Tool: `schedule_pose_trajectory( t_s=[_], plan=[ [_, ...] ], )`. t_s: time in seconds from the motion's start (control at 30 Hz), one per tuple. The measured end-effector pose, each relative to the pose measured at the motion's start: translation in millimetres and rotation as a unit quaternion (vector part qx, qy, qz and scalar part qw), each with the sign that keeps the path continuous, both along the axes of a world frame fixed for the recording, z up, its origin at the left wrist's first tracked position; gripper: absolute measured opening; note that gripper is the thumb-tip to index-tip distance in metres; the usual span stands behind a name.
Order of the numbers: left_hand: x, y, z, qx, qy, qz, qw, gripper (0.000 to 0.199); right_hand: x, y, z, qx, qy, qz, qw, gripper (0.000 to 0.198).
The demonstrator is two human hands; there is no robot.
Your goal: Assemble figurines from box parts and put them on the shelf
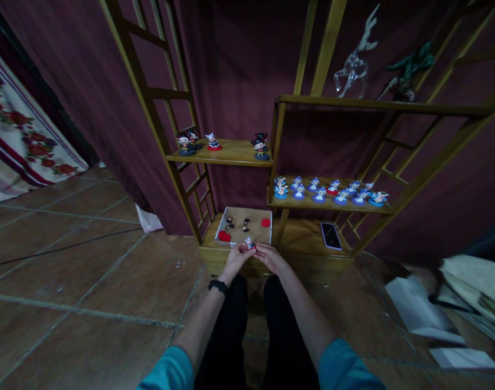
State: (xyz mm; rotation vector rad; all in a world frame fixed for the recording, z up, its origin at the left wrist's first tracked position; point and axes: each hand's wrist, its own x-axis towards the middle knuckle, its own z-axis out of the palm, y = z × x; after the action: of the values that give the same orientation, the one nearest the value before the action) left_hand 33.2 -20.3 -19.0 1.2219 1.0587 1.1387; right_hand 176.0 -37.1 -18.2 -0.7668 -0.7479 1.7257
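Between my two hands is a small figurine (249, 243), white on top with a dark body and a red base. My left hand (237, 257) pinches it from the left, and my right hand (271, 257) closes on its right side by the base. Just beyond my fingers lies a shallow cardboard box (258, 214) holding several dark small figures (246, 225) and red round bases, one of them a red disc (266, 222) at the right and others a red pile (223, 236) at the front left. A similar red-based figurine (213, 142) stands on the upper left shelf.
Dark-haired figurines (261, 146) stand on the left shelf (231, 153). Several blue and purple figurines (319, 194) line the right shelf. A phone (331, 236) lies on the cabinet top. A glass deer (355, 67) stands on the top shelf; a white box (420, 309) is on the floor.
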Motion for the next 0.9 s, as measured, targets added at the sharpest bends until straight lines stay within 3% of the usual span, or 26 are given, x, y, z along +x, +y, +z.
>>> schedule_pose_trajectory(
  t_s=[0.17,0.37,0.6,0.77,0.9],
  plan=[
    [0.8,1.3,-2.3,0.008,-0.023,-0.008,1.000,0.035,0.8,0.4,-0.5,-0.015,-0.001,-0.006,1.000,0.028],
    [-1.5,2.5,-0.1,-0.052,-0.054,-0.058,0.995,0.043,3.9,1.4,0.3,-0.034,0.005,-0.011,0.999,0.023],
    [-6.3,2.3,1.5,-0.121,-0.076,-0.098,0.985,0.039,2.0,3.0,3.7,-0.048,0.003,-0.009,0.999,0.017],
    [-6.6,2.1,0.9,-0.113,-0.090,-0.105,0.984,0.040,1.7,3.7,2.5,-0.038,0.002,-0.009,0.999,0.021],
    [-4.9,1.8,-0.2,-0.078,-0.086,-0.061,0.991,0.042,0.0,3.3,1.6,-0.026,-0.005,0.007,1.000,0.024]
  ],
)
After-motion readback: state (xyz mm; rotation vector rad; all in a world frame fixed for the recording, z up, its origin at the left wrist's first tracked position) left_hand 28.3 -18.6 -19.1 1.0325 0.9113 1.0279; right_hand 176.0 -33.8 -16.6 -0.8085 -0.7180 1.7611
